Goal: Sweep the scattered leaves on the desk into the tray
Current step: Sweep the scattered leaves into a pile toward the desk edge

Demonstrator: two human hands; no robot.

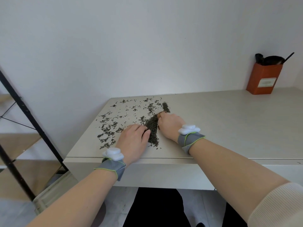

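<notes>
Dark dry leaves (113,125) lie scattered over the left part of the pale desk (221,122). A dense long heap of leaves (152,128) runs between my hands. It seems to lie in a narrow brown tray (161,113), of which only a brown edge shows beside my right hand. My right hand (170,126) is curled over that tray's right side and grips it. My left hand (133,141) lies flat on the desk, palm down, with its fingertips against the left side of the heap and nothing in it.
An orange box (264,79) holding dark items stands at the back right against the wall. A black-framed shelf (24,122) stands left of the desk. The desk's front edge (147,158) lies just under my wrists.
</notes>
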